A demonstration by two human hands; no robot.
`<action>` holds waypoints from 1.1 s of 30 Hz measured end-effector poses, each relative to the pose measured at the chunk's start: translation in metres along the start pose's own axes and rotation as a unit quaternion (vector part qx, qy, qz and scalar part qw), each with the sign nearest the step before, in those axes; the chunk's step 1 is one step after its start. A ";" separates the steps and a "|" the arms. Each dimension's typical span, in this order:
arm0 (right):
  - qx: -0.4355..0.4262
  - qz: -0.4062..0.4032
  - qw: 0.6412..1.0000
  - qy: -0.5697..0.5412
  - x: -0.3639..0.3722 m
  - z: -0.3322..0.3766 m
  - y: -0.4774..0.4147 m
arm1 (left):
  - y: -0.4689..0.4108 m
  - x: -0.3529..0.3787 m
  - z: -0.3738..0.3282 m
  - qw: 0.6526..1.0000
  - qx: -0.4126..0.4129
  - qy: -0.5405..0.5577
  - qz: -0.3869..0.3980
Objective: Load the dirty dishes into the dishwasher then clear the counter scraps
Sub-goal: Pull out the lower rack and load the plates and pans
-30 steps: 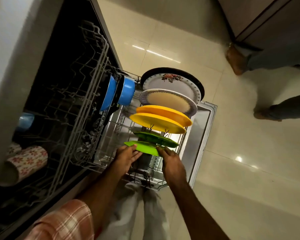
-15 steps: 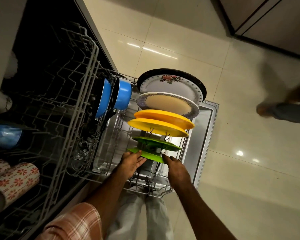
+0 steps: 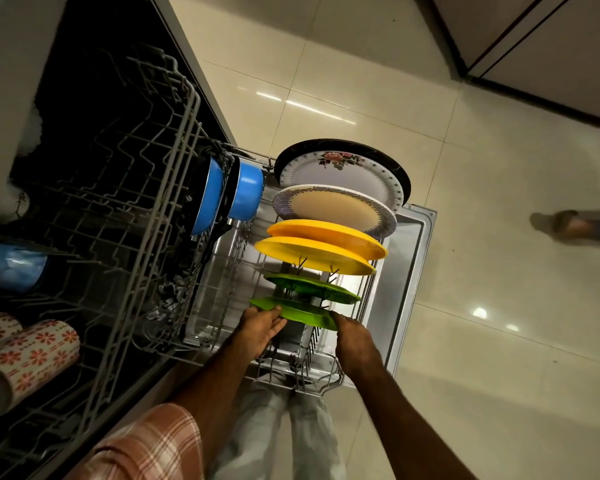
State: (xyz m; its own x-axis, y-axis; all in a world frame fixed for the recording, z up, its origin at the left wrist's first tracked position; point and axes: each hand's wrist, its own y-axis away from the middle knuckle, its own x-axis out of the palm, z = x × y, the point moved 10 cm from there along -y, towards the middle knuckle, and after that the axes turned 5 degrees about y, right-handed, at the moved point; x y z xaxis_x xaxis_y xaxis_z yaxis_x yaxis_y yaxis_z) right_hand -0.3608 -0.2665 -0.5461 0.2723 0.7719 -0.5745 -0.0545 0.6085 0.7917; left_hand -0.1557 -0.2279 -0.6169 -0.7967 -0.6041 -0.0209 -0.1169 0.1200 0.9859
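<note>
Home kitchen: open dishwasher [image 3: 411, 271], wire racks [image 3: 142, 202] holding coloured plates [image 3: 319, 252], blue pans [image 3: 246, 194] and patterned mugs [image 3: 32, 355]; glossy tiled floor [image 3: 482, 358], cabinet fronts [image 3: 551, 53].

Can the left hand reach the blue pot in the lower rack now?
Probably yes, once the left hand lets go of the nearest green plate: the gap between the plate row and the upper rack looks open up to the blue pot.

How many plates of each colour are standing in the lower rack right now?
Green plates: 2
Yellow plates: 2
Beige plate with purple rim: 1
White floral plate: 1
Black plate: 1
Total: 7
</note>
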 end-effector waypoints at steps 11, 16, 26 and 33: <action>-0.088 -0.072 0.992 -0.048 -0.064 0.029 0.066 | 0.098 0.019 -0.037 0.856 0.191 -0.480 -0.010; -0.124 -0.141 0.981 -0.049 -0.123 0.051 0.116 | 0.216 0.065 -0.076 0.696 0.379 -0.610 0.001; -0.231 -0.227 0.943 -0.071 -0.246 0.123 0.250 | 0.453 0.036 -0.139 0.542 0.557 -0.617 -0.123; -0.358 -0.195 0.912 -0.042 -0.272 0.231 0.337 | 0.552 -0.077 -0.149 0.558 0.580 -0.537 -0.252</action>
State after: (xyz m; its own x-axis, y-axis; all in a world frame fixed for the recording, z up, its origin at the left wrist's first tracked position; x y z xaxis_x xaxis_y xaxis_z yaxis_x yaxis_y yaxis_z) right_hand -0.2311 -0.3139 -0.0754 0.4762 0.4717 -0.7421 -0.5433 0.8214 0.1735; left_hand -0.0704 -0.2323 -0.0458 -0.3121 -0.0445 -0.9490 -0.2960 0.9537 0.0527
